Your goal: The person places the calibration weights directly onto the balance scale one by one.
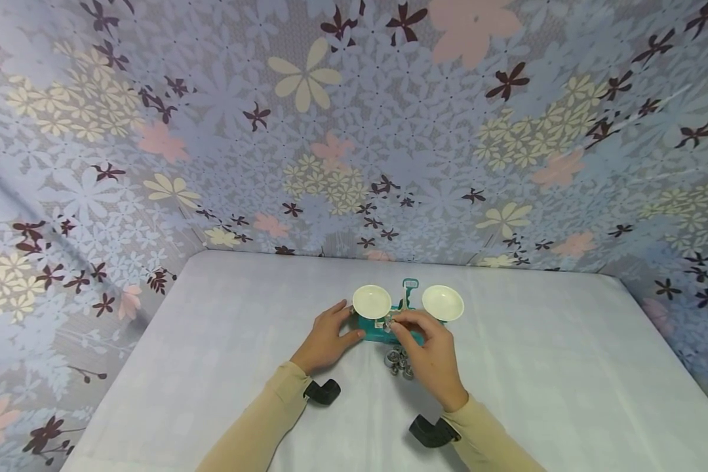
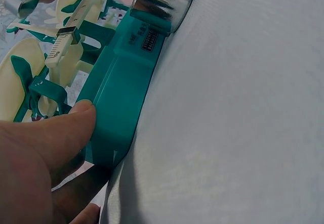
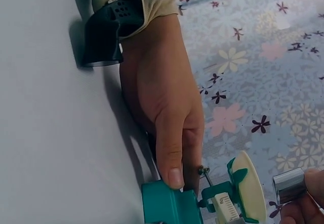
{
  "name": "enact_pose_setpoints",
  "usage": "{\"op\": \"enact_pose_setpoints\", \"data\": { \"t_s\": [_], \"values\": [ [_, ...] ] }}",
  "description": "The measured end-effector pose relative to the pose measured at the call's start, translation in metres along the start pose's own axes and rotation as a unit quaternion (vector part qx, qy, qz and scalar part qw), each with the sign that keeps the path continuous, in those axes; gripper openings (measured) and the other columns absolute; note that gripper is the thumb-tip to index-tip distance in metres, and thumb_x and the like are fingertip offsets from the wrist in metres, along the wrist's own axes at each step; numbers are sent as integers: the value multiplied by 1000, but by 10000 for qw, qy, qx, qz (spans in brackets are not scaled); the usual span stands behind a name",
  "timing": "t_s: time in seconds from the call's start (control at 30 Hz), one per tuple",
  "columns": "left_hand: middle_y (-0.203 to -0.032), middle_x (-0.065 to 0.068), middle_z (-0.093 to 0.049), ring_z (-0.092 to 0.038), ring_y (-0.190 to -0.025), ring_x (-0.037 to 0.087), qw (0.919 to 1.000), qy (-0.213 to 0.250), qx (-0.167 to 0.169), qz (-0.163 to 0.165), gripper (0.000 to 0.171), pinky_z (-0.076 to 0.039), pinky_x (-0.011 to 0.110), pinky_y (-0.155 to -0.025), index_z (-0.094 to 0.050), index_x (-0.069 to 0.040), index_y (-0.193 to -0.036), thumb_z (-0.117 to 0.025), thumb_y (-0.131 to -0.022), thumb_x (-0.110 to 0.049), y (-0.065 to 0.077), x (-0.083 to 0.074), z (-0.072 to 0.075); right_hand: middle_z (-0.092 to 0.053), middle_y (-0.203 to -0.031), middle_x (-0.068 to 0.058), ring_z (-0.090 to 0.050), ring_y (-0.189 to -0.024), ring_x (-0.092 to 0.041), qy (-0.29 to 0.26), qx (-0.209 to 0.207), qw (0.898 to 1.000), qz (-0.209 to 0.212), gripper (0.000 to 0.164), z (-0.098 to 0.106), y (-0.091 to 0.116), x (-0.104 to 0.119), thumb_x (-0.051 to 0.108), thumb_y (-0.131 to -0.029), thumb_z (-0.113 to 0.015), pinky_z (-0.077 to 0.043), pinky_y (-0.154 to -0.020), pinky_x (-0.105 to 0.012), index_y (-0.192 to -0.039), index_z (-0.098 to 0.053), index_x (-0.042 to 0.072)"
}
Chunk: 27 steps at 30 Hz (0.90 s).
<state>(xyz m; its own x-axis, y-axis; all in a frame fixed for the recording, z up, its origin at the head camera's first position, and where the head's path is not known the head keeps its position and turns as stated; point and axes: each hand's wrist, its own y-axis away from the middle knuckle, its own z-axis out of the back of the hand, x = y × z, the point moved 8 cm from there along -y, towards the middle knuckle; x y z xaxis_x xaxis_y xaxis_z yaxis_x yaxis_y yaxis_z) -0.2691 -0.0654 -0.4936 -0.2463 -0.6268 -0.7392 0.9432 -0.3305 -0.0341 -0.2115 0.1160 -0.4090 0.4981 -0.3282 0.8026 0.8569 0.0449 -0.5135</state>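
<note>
A small teal balance scale [image 1: 379, 330] with a white left pan [image 1: 372, 301] and a white right pan [image 1: 443, 302] stands on the table. My left hand [image 1: 328, 337] holds the left end of its base [image 2: 119, 97], thumb on the near face and other fingers behind. Between thumb and fingertips, my right hand [image 1: 433, 357] pinches a shiny metal weight [image 3: 288, 184] above the base, near the white graduated beam [image 2: 71, 32]. No weight shows in either pan. Several metal weights [image 1: 394, 359] sit just in front of the base, partly behind the right hand.
A pale cloth covers the table [image 1: 212, 367]. Flower-patterned fabric [image 1: 354, 131] rises behind and at the sides. A teal pointer frame [image 1: 410, 284] stands up between the pans. Black camera mounts [image 1: 323, 392] are on both wrists.
</note>
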Motion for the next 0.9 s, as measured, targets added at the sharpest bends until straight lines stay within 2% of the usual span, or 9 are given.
{"op": "enact_pose_setpoints", "data": {
  "t_s": [0.2, 0.47, 0.7, 0.9],
  "values": [
    [-157, 23, -36, -29, -146, 43, 10000, 39, 14, -27, 62, -24, 63, -117, -46, -5, -150, -64, -99, -35, 0, 0, 0, -70, -103, 1, -67, -96, -15, 12, -53, 10000, 2, 9, -3, -4, -1, 6, -94, -71, -54, -86, -19, -102, -74, 10],
    [-157, 22, -37, -30, -146, 42, 10000, 47, 38, -47, 62, -24, 63, -117, -47, -5, -150, -64, -99, -36, 0, 0, 0, -71, -102, -5, -68, -92, -21, 157, -155, 9997, 141, 10, -7, -10, 5, 7, -94, -72, -57, -83, -24, -103, -74, 8],
    [-156, 22, -37, -30, -146, 42, 10000, 41, 48, -61, 62, -24, 64, -117, -46, -5, -150, -63, -100, -37, 0, 0, -1, -70, -101, 1, -67, -92, -15, 173, -86, 9998, 6, 8, -12, -15, 2, 9, -95, -71, -56, -82, -25, -102, -74, 9],
    [-157, 22, -37, -29, -146, 42, 10000, 34, 55, -68, 62, -24, 64, -117, -46, -5, -151, -62, -100, -37, 0, 0, -1, -70, -101, 1, -67, -91, -15, 201, -122, 9997, 86, 8, -15, -18, 4, 10, -95, -72, -57, -82, -26, -102, -74, 9]
  ]
}}
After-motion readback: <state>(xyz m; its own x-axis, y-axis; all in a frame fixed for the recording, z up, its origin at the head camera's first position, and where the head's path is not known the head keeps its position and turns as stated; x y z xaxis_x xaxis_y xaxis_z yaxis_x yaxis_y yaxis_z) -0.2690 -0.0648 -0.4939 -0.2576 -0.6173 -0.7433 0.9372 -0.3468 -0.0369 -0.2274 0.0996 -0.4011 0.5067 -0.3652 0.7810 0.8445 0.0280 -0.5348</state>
